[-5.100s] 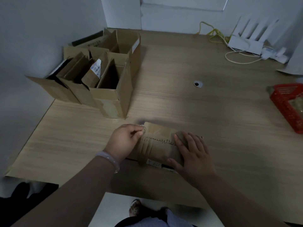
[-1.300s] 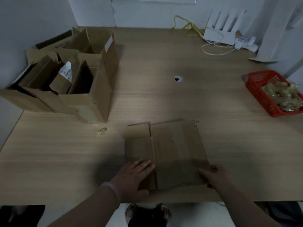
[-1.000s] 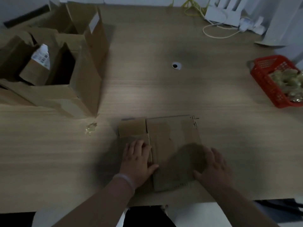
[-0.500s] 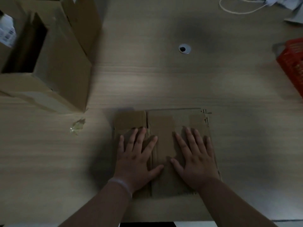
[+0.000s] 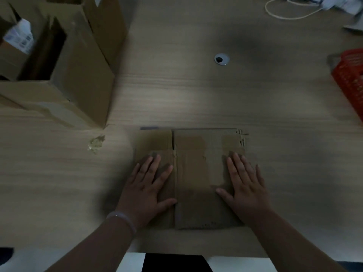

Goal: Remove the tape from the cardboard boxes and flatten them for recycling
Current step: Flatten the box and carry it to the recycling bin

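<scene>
Both palms lie flat, fingers spread — left hand and right hand pressing the flattened cardboard box on the woodgrain table. A crumpled tape scrap lies left; upright boxes — cut off.

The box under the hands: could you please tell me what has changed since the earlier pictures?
The left hand let go of the tape wad, now lying on the table. The box was opened out flat; the left hand and right hand slid apart and press it down. The upright boxes and red basket stayed put.
</scene>
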Motion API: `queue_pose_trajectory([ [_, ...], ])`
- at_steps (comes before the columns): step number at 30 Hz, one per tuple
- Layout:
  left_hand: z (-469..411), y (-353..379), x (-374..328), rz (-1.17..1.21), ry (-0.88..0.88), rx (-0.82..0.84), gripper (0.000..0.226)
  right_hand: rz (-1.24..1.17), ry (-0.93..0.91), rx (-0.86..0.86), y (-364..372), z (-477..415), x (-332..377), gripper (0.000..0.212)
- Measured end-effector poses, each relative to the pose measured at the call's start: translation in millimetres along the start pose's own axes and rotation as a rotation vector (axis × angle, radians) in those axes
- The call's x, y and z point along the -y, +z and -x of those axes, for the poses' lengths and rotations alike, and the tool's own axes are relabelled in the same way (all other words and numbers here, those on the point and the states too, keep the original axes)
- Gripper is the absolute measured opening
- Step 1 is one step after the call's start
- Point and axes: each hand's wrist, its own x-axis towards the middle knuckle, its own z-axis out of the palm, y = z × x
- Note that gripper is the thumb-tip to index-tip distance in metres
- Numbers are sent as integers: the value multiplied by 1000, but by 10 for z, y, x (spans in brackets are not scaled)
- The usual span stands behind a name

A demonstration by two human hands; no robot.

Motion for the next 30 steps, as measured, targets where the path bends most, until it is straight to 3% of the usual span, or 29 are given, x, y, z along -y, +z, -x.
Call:
queue_pose_trajectory([
  [5,39,-51,-42,29,-60,51,83,-38,-3,-5,-74,10,22,85],
  [7,103,-87,-87,97,-168,42,81,-37,26,20,-109,24,21,88],
  [11,304,-202,-139,180,-533,-69,80,-126,362,114,-195,207,-27,93],
  [13,371,-251,-131,292,-691,-19,87,-190,487,123,-279,305,-21,83],
  [17,337,-264,-110,575,-830,70,92,-375,631,180,-353,376,19,66],
  [22,346,-241,-88,799,-808,118,50,-672,777,175,-422,534,48,56],
  [25,433,-204,-62,846,-757,117,54,-690,821,165,-450,768,99,53],
  [30,449,-331,-177,871,-553,70,53,-764,951,34,-616,1234,160,67],
])
